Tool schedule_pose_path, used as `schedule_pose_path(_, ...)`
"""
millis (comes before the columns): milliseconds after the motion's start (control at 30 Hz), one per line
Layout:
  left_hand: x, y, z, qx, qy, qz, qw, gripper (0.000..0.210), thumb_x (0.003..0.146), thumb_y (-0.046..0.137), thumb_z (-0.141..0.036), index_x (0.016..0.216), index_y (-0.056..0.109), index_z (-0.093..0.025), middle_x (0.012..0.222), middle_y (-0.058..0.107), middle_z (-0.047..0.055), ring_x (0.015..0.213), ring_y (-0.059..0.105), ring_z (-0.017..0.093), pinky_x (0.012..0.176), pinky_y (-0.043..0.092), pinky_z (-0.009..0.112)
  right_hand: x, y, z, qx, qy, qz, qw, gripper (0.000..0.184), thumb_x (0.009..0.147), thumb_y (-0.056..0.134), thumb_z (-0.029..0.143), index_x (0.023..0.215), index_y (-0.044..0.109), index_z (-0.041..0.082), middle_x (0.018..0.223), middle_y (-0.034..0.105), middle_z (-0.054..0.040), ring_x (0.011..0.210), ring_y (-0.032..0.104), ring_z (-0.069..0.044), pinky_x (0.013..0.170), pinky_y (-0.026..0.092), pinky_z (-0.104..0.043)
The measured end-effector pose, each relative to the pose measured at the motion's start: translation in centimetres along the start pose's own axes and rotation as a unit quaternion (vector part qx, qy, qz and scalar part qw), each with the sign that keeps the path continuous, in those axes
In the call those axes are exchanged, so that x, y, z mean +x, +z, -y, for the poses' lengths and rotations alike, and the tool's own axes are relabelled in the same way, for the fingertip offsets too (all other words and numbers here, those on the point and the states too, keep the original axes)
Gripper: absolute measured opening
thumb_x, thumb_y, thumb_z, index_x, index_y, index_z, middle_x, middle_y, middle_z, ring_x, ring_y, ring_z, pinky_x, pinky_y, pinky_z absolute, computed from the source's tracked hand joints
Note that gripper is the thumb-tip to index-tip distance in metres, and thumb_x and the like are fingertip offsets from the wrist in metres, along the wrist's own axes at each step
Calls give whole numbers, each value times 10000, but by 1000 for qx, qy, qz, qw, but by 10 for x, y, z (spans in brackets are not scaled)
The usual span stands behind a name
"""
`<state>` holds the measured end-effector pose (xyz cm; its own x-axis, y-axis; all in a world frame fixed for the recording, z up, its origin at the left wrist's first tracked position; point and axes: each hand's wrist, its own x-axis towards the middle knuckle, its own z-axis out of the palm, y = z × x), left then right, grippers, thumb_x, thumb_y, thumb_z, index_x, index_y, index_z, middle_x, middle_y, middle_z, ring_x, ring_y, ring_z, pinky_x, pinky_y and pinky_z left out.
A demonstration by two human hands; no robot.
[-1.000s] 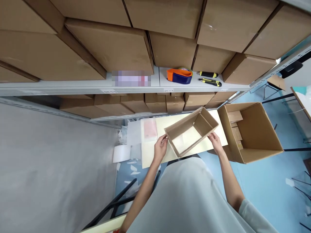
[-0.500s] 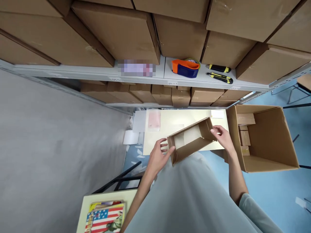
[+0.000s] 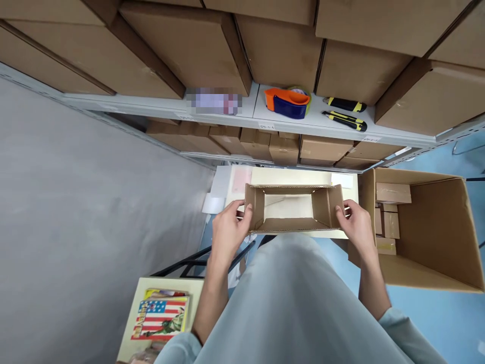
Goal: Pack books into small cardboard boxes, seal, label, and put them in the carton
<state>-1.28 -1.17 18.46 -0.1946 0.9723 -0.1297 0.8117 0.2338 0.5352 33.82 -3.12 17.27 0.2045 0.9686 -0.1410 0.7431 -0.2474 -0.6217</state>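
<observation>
Two hands hold one small cardboard box between them. The left hand is curled around the box's left end, with its fingers wrapped on the wall. The right hand is curled around the right end the same way. The box is open on top and you can see through it to the pale surface below.

Just to the right of the right hand sits one big open carton on the blue floor, with a few small boxes stacked inside. Far above the hands, on the shelf, are one orange and blue tape dispenser and two yellow and black box cutters. Below the left hand lies one book with a flag picture.
</observation>
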Motion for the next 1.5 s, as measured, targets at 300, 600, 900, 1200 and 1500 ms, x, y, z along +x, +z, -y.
schedule_pose_path(300, 30, 32, -3, -1, 73, 67, 995, 287, 994, 543, -417, 1039, 764, -239, 986, 836, 65, 823, 789, 252, 753, 510, 317, 0, 13, -23, 31, 38, -65, 997, 298, 931, 581, 541, 867, 620, 253, 768, 729, -53, 655, 688, -240, 656, 487, -327)
schedule_pose_path(600, 28, 61, 16, -23, 78, 93, 992, 385, 1009, 592, -419, 1309, 704, -205, 1277, 791, 115, 883, 784, 262, 813, 568, 359, 1, 40, -32, 51, 29, -29, 998, 392, 977, 571, 609, 1005, 687, 235, 1014, 769, -82, 759, 750, -239, 715, 552, -355)
schedule_pose_path(900, 4, 60, 20, 49, 147, 76, 985, 620, 1035, 523, -264, 1649, 471, -195, 1177, 723, 143, 858, 733, 269, 747, 562, 362, 9, 36, -23, 16, -11, -43, 999, 589, 1017, 562, 666, 1393, 649, 221, 1157, 746, -113, 743, 725, -234, 746, 595, -410)
schedule_pose_path(1200, 0, 61, 26, 79, 131, 77, 985, 613, 1076, 440, -234, 1689, 444, -234, 1028, 645, 88, 764, 672, 234, 712, 519, 329, 83, 31, -18, -3, -91, -32, 995, 459, 1077, 499, 587, 1074, 779, 222, 1125, 767, -112, 730, 686, -229, 811, 552, -399)
schedule_pose_path(1500, -9, 68, 23, 13, 151, 76, 986, 655, 1077, 496, -252, 1720, 371, -285, 1159, 655, 92, 864, 688, 219, 807, 558, 321, 95, 41, -19, -4, -52, -63, 997, 514, 1049, 509, 660, 1070, 770, 217, 1122, 804, -122, 666, 644, -224, 794, 517, -390)
